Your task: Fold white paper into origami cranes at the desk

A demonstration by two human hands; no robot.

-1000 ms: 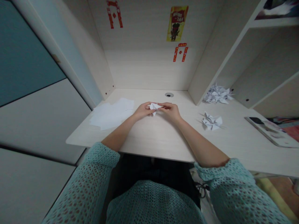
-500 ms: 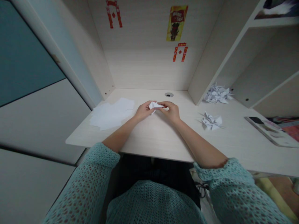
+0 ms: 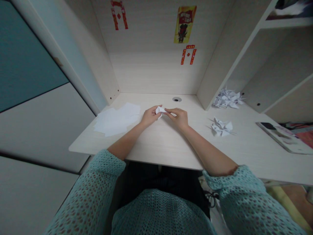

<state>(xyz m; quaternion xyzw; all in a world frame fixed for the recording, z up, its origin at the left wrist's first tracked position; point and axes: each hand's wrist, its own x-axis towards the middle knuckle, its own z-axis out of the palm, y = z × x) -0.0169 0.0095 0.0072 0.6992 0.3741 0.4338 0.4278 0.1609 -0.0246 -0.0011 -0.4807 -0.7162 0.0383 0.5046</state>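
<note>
A small folded white paper figure (image 3: 160, 110) is held between my two hands, just above the desk. My left hand (image 3: 149, 116) grips its left side, fingers behind and thumb in front. On the other side, my right hand (image 3: 179, 118) pinches a pointed part of the paper between thumb and fingertips, and a white tip shows past those fingers. The exact folds are too small to make out. To the left lie several loose white paper sheets (image 3: 114, 120), overlapping. Right of my hands sits a small cluster of folded paper pieces (image 3: 221, 127).
A larger heap of folded paper (image 3: 228, 99) rests at the back right beside the upright panel (image 3: 215, 65). A pale tablet-like slab with a dark item on it (image 3: 285, 137) lies at the far right. The desk's front edge (image 3: 166, 165) runs before my body.
My right fingers have closed in slightly and shifted along the paper's pointed right part. My left hand and the things on the desk look unmoved.
</note>
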